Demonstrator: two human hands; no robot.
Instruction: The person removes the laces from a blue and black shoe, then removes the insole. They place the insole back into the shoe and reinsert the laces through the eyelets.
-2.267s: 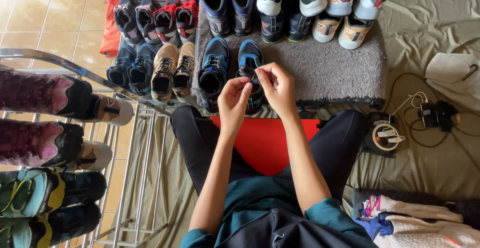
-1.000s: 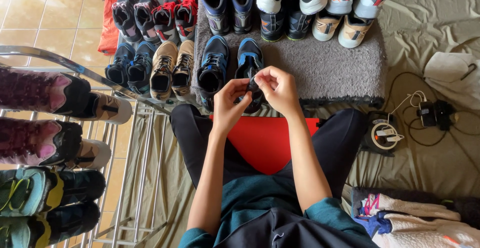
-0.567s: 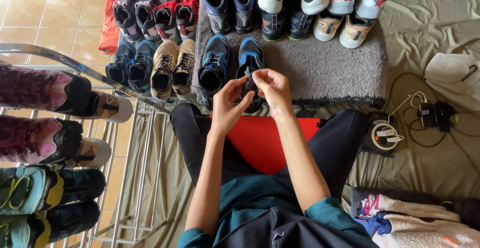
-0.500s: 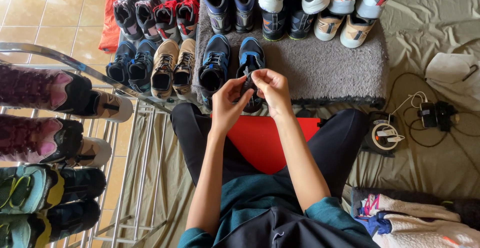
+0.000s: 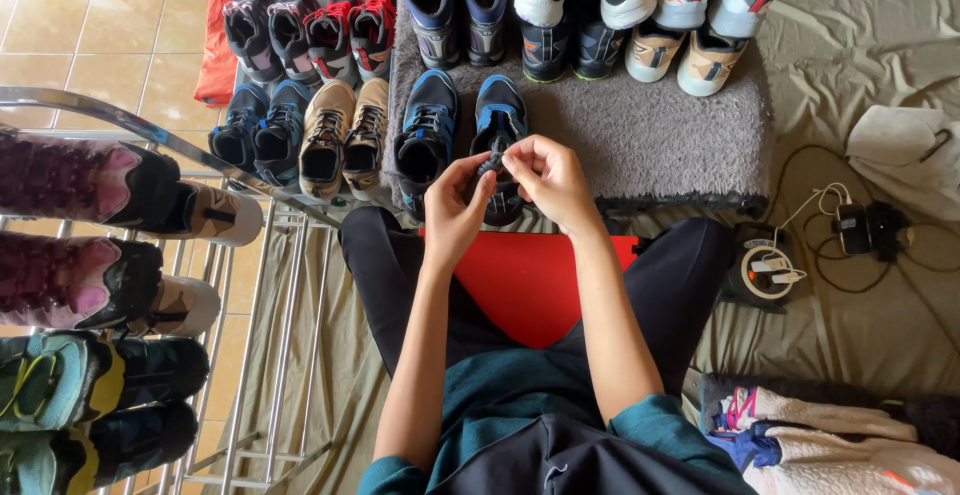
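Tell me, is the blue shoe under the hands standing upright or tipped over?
Upright. The blue shoe stands on its sole on the grey mat, opening facing up, while both hands pinch its laces.

I have one view to work with — a camera on the person's head, pitched steeply down past the teal shirt [image 5: 520, 395] and black-trousered legs [image 5: 690, 285] toward the floor ahead. It sits close: forearms fill the middle, and the left hand [image 5: 452, 217] and right hand [image 5: 548, 180] meet near the centre. The far edge reaches the grey shaggy mat [image 5: 650, 135] with its rows of shoes; the left edge takes in a metal wire shoe rack [image 5: 270, 305], the right a tangle of black cables [image 5: 850, 245]. No second view — nothing overlaps.
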